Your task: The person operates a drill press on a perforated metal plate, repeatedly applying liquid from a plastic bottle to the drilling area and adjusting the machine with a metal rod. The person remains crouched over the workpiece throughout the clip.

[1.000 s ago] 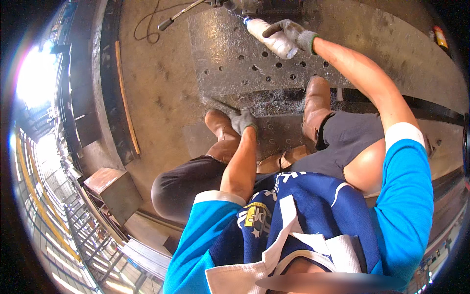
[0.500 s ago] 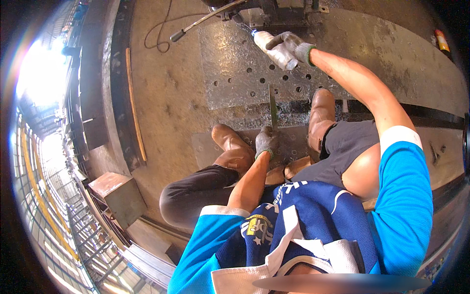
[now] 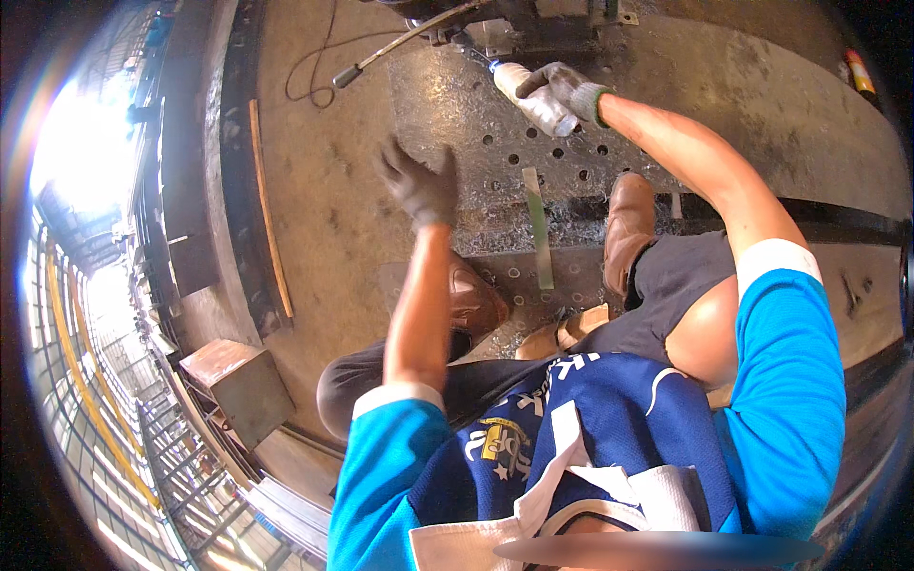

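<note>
My right hand, in a dark work glove, is closed around a pale plastic bottle. The bottle lies tilted, its nozzle end pointing up and left at the dark machine. My left hand, gloved too, is raised with fingers spread and holds nothing. Above it and to the left is the black grip of a metal lever. A flat metal strip lies between my boots, touched by neither hand.
Under the bottle is a floor plate with round holes, scattered with shiny shavings. A cable curls on the floor near the lever. Further left are a long wooden strip and a metal box. A red and yellow container stands far right.
My left hand has let go of the metal strip and moved up and left, its fingers opening. The strip now lies on the floor. My right hand and the bottle have hardly moved.
</note>
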`<state>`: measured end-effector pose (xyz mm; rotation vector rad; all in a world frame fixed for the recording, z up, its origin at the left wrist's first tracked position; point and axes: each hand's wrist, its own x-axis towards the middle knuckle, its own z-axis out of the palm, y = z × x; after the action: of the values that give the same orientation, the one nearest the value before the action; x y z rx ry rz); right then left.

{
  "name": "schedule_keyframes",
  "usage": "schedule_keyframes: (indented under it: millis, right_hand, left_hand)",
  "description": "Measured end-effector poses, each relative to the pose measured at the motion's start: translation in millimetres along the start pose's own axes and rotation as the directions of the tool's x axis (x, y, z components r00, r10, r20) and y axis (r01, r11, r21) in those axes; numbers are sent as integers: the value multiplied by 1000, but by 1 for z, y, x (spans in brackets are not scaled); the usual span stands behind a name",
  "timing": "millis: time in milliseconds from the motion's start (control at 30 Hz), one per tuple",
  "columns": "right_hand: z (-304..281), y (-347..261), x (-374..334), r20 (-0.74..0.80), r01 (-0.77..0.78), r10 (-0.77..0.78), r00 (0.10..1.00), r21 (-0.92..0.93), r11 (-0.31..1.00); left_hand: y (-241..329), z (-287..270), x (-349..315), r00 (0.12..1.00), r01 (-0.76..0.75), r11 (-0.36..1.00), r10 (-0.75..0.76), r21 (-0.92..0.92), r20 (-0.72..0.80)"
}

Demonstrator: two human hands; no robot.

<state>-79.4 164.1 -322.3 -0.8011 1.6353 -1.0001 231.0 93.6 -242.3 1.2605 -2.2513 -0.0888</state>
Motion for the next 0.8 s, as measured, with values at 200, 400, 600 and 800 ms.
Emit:
schedule_keyframes:
  millis: [200,400,600,800]
  right_hand:
    - [-2,-24,-19,215,-251,165,962,470,846]
    - [6,-50,-33,147,-176,109,983,587,790]
    - [-2,-42,-23,94,-149,121,988,398,905]
    - [0,-43,-11,226,-216,133,965,396,893]
  left_hand:
    - [-23,-33,198,921,-357,925,325,129,216]
    - [-23,-1,222,787,-315,922,122,224,604]
    - [-38,36,203,762,-246,965,134,92,634]
    - [-31,30,198,766,-180,970,32,166,642]
